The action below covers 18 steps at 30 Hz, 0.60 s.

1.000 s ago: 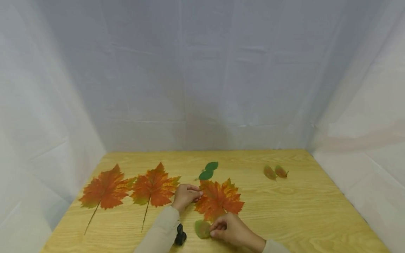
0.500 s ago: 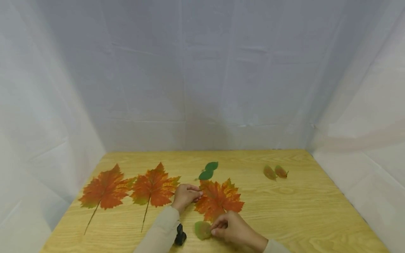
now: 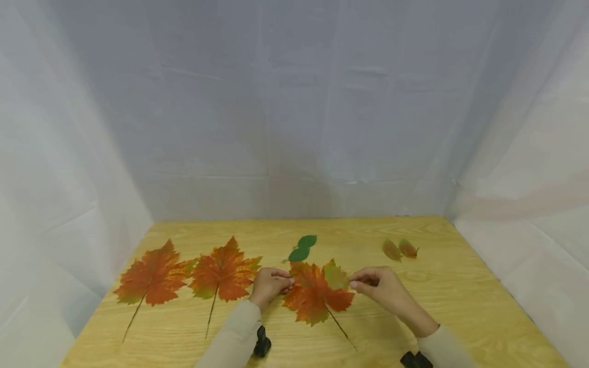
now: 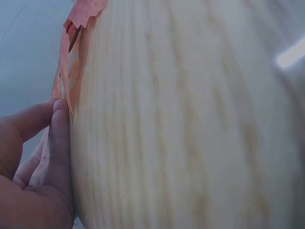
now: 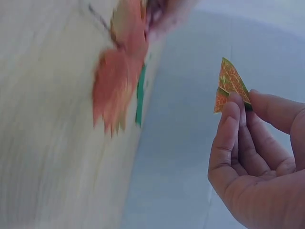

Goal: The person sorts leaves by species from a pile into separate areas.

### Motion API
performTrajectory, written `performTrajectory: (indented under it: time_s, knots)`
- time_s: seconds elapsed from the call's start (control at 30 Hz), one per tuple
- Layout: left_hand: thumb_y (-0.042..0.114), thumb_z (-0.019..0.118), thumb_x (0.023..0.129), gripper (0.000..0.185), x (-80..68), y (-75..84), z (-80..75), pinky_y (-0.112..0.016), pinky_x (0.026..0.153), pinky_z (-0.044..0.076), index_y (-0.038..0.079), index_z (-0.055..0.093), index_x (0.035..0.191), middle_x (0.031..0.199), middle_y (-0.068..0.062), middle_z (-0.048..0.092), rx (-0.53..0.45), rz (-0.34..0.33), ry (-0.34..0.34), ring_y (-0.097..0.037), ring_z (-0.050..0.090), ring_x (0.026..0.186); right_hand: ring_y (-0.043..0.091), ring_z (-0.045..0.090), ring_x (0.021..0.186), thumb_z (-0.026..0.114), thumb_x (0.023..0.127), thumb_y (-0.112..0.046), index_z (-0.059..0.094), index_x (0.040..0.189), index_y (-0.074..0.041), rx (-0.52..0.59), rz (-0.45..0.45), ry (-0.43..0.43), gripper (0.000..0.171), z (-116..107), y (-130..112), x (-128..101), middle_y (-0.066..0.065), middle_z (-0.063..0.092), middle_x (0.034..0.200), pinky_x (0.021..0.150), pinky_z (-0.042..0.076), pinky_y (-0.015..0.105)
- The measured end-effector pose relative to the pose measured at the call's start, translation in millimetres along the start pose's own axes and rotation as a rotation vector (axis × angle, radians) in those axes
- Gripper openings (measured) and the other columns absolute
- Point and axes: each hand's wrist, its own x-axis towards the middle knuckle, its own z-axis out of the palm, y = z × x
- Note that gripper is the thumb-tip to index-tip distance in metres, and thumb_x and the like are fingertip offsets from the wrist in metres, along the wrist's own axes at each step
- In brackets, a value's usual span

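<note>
My left hand [image 3: 287,281] stays at the left edge of an orange-red maple leaf [image 3: 313,299] lying on the wooden table [image 3: 460,312]. In the left wrist view its thumb and finger [image 4: 57,106] meet at the leaf's edge [image 4: 66,71], which stands slightly off the wood. My right hand [image 3: 353,283] pinches a small green-orange leaf [image 3: 336,277] and holds it in the air over the maple leaf's right half. The right wrist view shows that small leaf [image 5: 232,86] between the thumb and fingertips [image 5: 243,98].
Two more maple leaves [image 3: 154,276] [image 3: 225,271] lie to the left. A pair of dark green leaves [image 3: 302,248] sits behind the hands, and two small brownish leaves [image 3: 399,249] lie at the back right. White cloth walls the table on three sides.
My right hand has lifted the small green leaf from the table's front and carried it up and to the right, over the maple leaf. The left hand has not moved.
</note>
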Motion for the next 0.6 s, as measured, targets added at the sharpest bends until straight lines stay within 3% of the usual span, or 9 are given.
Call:
performTrajectory:
  time_s: [0.27, 0.47, 0.6]
  knots:
    - [0.0, 0.071, 0.083, 0.026, 0.3, 1.4, -0.4, -0.03, 0.065, 0.058, -0.013, 0.064, 0.105, 0.084, -0.015, 0.072, -0.002, -0.01, 0.007, -0.017, 0.069, 0.071, 0.018, 0.063, 0.091, 0.064, 0.093, -0.029, 0.068, 0.114, -0.003, -0.112, 0.048, 0.28, 0.033, -61, 17, -6, 0.013, 0.068, 0.107, 0.073, 0.053, 0.025]
    - [-0.001, 0.071, 0.083, 0.025, 0.2, 0.3, -0.2, -0.03, 0.065, 0.058, -0.012, 0.064, 0.104, 0.085, -0.015, 0.072, -0.009, -0.015, 0.011, -0.017, 0.069, 0.071, 0.001, 0.057, 0.086, 0.058, 0.096, -0.037, 0.063, 0.122, 0.0, -0.2, 0.104, 0.405, 0.046, -97, 35, -7, 0.018, 0.066, 0.111, 0.077, 0.053, 0.03]
    - [-0.001, 0.071, 0.083, 0.026, 0.3, -0.6, -0.3, -0.031, 0.065, 0.059, -0.012, 0.064, 0.105, 0.085, -0.015, 0.072, -0.013, -0.01, 0.006, -0.018, 0.069, 0.071, -0.007, 0.054, 0.08, 0.056, 0.097, -0.036, 0.061, 0.124, 0.002, -0.206, 0.142, 0.49, 0.047, -117, 49, -5, 0.018, 0.066, 0.11, 0.073, 0.052, 0.025]
